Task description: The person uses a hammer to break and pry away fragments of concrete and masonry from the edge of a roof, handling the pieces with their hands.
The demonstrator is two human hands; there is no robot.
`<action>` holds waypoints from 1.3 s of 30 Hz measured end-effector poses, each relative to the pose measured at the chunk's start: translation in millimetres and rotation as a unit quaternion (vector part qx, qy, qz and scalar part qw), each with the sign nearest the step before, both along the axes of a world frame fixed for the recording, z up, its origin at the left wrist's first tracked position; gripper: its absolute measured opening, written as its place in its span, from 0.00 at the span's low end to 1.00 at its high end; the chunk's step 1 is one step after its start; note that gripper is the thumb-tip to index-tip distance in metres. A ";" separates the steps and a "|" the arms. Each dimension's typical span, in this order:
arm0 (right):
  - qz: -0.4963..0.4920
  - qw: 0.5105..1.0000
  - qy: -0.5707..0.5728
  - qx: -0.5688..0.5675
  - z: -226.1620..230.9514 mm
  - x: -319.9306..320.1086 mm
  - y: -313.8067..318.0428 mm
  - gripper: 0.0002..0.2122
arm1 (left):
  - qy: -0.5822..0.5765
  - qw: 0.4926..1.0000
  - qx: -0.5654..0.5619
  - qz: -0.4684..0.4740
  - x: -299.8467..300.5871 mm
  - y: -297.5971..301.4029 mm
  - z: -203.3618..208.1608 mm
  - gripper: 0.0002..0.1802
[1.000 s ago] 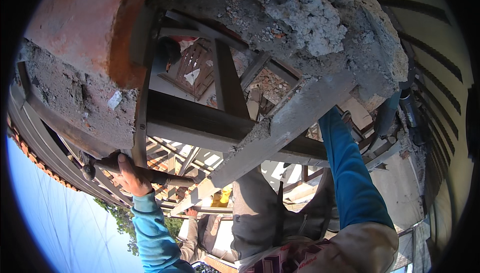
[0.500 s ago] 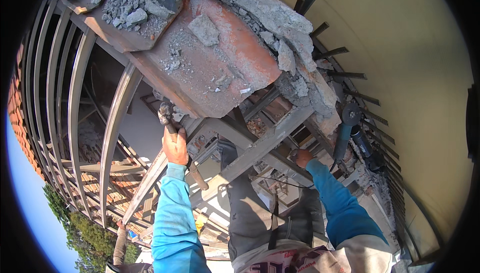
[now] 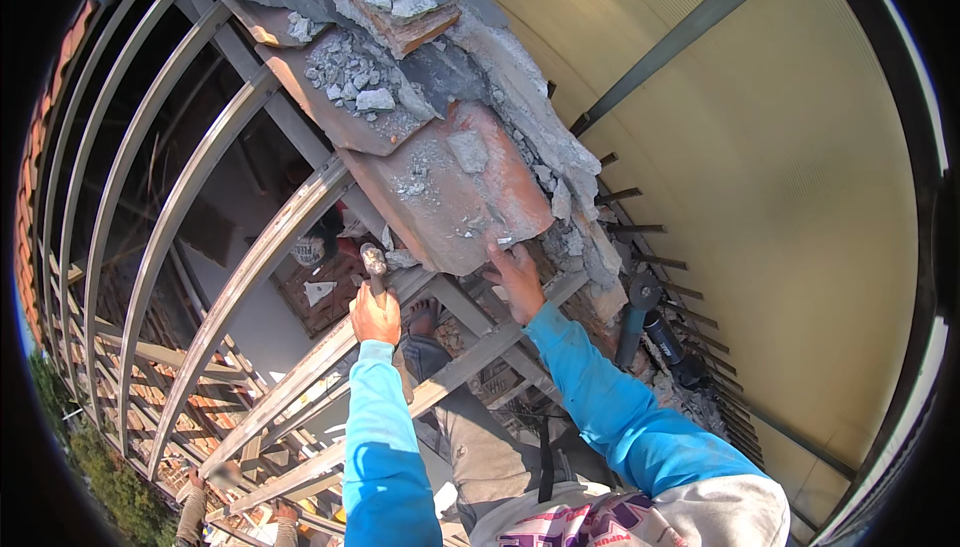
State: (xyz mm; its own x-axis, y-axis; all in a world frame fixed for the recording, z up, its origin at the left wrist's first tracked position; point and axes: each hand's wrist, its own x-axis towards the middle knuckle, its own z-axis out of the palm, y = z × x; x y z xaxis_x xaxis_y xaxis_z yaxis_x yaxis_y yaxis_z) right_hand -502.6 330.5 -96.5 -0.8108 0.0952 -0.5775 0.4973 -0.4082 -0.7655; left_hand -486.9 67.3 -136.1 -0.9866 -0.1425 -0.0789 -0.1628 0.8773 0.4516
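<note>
My left hand (image 3: 376,319) is closed round the handle of a hammer (image 3: 374,261). The hammer's worn head points up, just off the lower left edge of a reddish roof tile (image 3: 470,197), and its handle hangs below my fist. At the tile's near edge is my right hand (image 3: 516,283), fingers apart and fingertips against the rim. Dust and a chunk of mortar (image 3: 467,152) lie on that tile. Further up, a second tile (image 3: 310,97) carries a heap of grey rubble (image 3: 355,82).
Metal rafters (image 3: 225,137) curve along the left, with gaps between them. Broken concrete (image 3: 530,107) borders the tiles. An angle grinder (image 3: 632,327) and a black-and-blue power tool (image 3: 670,347) lie at right near protruding bars. Another person's arm (image 3: 190,512) shows at lower left.
My right hand has left the metal beam and come up to the tile's near edge. My left hand still grips the hammer. The whole view has shifted.
</note>
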 end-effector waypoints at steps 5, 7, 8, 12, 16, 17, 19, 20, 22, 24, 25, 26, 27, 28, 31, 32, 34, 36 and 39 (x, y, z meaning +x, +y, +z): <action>0.026 0.995 -0.070 -0.069 -14.5 0.6 -2.1 0.27 | 0.052 0.998 -0.006 -0.021 -0.6 6.0 -0.1 0.16; 0.095 0.991 -0.097 0.016 -8.1 6.9 2.6 0.23 | 0.048 0.999 -0.007 -0.012 2.3 2.7 -2.7 0.18; 0.141 0.984 -0.097 0.055 -3.4 12.2 8.3 0.22 | 0.048 0.999 -0.009 -0.006 4.0 0.8 -7.1 0.19; 0.202 0.966 -0.063 0.151 -1.4 45.6 31.3 0.21 | 0.032 0.999 -0.011 -0.010 3.9 2.0 -9.9 0.24; 0.276 0.932 -0.023 0.233 -0.5 98.8 16.7 0.22 | 0.014 1.000 0.002 0.001 2.7 0.8 -20.2 0.28; 0.282 0.932 -0.017 0.229 -2.5 111.6 6.8 0.23 | 0.009 1.000 0.003 0.010 -0.2 0.6 -19.9 0.29; 0.293 0.930 0.000 0.221 -5.4 132.0 -18.0 0.27 | 0.034 0.998 0.039 0.030 0.0 -2.4 -20.1 0.30; 0.306 0.916 0.024 0.259 -1.4 136.6 -29.4 0.29 | 0.063 0.996 0.049 0.038 4.9 -4.6 -19.0 0.30; 0.342 0.879 0.069 0.325 8.5 148.4 -53.5 0.33 | 0.111 0.971 0.177 0.116 17.4 -12.8 -20.2 0.29; 0.362 0.886 0.072 0.280 28.7 142.7 -46.0 0.35 | 0.122 0.939 0.306 0.094 26.7 21.2 0.3 0.28; 0.369 0.890 0.072 0.257 35.1 143.8 -41.0 0.36 | 0.123 0.917 0.370 0.080 34.2 43.7 18.8 0.28; 0.336 0.884 0.136 0.295 28.9 150.4 -39.6 0.32 | 0.091 0.905 0.411 0.065 43.7 65.4 37.4 0.24; 0.348 0.893 0.127 0.257 25.8 152.2 -37.7 0.31 | 0.078 0.870 0.479 0.082 55.1 85.3 49.4 0.25; 0.364 0.898 0.122 0.216 24.7 153.9 -36.2 0.30 | 0.090 0.860 0.497 0.074 65.2 99.8 57.7 0.25; 0.333 0.901 0.121 0.251 29.6 166.5 -14.9 0.24 | 0.013 0.815 0.575 0.071 80.5 133.6 89.7 0.27; 0.314 0.898 0.119 0.283 35.4 170.3 -12.6 0.23 | -0.001 0.837 0.546 0.032 85.8 116.9 66.1 0.29; 0.277 0.900 0.093 0.323 51.1 173.9 8.6 0.22 | 0.066 0.866 0.495 -0.007 83.5 113.5 63.0 0.26; 0.236 0.909 0.061 0.337 60.0 182.3 38.0 0.21 | 0.164 0.887 0.432 0.001 54.6 113.1 80.7 0.23; 0.215 0.898 -0.006 0.385 75.3 198.3 77.7 0.20 | 0.231 0.952 0.200 -0.003 8.6 77.8 60.4 0.27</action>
State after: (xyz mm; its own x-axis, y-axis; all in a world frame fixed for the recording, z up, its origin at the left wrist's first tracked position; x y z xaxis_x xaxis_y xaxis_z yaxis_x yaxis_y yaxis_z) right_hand -304.3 408.2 -21.1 -0.8624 0.1488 -0.4839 0.4921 0.4708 -0.7322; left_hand -478.2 145.1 -75.7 -0.9302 -0.1860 0.3164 0.1387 0.6200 0.7722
